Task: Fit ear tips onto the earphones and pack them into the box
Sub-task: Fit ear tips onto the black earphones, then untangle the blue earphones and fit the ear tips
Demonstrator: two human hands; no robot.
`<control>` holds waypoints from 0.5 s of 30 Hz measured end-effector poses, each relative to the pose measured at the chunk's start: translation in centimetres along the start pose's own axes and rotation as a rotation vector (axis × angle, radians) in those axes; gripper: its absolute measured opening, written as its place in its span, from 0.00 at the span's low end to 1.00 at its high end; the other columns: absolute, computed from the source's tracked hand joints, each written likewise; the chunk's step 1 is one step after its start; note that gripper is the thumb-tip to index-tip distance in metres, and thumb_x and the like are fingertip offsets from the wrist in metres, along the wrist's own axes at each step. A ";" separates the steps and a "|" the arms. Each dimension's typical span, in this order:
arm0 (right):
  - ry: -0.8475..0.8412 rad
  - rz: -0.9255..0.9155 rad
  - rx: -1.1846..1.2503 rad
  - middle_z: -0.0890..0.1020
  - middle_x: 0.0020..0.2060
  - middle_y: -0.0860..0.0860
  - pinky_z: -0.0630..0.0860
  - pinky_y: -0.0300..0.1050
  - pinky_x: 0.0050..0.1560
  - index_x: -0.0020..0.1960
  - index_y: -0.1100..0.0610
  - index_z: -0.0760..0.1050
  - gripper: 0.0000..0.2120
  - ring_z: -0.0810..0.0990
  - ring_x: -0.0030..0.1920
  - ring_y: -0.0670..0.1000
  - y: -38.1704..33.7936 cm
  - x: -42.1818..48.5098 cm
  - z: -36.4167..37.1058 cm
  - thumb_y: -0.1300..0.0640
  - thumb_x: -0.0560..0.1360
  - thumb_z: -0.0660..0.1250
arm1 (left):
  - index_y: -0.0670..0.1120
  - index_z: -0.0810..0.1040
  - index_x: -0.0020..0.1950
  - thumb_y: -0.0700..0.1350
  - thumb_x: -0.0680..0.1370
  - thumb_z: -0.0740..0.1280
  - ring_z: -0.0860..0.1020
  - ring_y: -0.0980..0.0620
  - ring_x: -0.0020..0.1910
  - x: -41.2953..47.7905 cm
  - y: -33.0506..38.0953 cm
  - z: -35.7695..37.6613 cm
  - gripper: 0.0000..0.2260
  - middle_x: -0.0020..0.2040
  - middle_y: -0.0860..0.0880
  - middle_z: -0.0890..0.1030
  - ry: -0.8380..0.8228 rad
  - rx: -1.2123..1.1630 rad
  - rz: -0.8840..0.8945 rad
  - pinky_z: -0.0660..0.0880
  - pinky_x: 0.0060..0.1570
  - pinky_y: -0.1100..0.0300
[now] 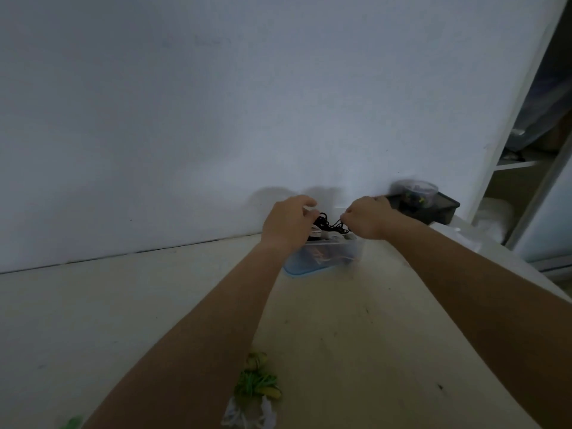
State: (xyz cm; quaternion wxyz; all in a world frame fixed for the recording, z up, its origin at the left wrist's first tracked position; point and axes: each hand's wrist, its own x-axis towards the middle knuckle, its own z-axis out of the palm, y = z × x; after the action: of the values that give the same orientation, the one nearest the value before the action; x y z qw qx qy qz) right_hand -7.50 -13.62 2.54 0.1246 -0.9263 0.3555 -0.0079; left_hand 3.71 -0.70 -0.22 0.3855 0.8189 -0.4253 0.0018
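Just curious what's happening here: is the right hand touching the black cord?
Touching. The head view shows the right hand pinching a loop of the black cord above the clear box.

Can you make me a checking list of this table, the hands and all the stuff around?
Surface: pale table, dark specks on it.
Job's things: clear box by the wall, holding black earphone cables; green earphones near the front edge.
Clutter: clear bag beside the green earphones; black tray with a round tub.
Grips: right hand pinches those cables; left hand curls at the tangle, hold unclear.
Cables: black tangle rising out of the box.
Surroundings: white wall behind, shelf at right.
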 end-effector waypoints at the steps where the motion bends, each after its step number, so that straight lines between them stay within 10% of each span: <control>1: -0.045 0.018 -0.061 0.75 0.59 0.61 0.67 0.59 0.62 0.41 0.54 0.71 0.14 0.70 0.62 0.64 0.1 0.1 0.0 0.48 0.66 0.50 | 0.50 0.77 0.65 0.44 0.81 0.64 0.81 0.52 0.52 -0.3 -0.2 -0.3 0.13 0.55 0.51 0.84 -0.037 -0.027 0.001 0.77 0.56 0.55; 8: 0.014 -0.017 -0.162 0.67 0.68 0.61 0.64 0.61 0.66 0.69 0.57 0.67 0.19 0.62 0.70 0.66 -1.2 -3.8 -1.2 0.59 0.78 0.58 | 0.48 0.75 0.69 0.38 0.82 0.60 0.77 0.52 0.63 -4.5 -1.8 -3.9 0.17 0.65 0.49 0.80 -0.048 0.027 0.048 0.71 0.64 0.60; 15: 0.178 -0.265 0.199 0.81 0.61 0.54 0.72 0.44 0.58 0.63 0.57 0.79 0.15 0.78 0.61 0.55 -5.1 -8.5 -0.1 0.61 0.78 0.63 | 0.52 0.82 0.55 0.43 0.81 0.62 0.79 0.55 0.48 -10.5 -4.8 -8.0 0.10 0.55 0.52 0.83 -0.009 0.178 -0.009 0.75 0.52 0.60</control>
State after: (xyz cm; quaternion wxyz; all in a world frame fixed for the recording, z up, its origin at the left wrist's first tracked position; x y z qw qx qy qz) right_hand -10.48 -4.40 4.46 0.1816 -0.9438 0.2374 -0.1412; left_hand 2.97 13.32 -1.06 0.3093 0.8517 -0.4217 0.0342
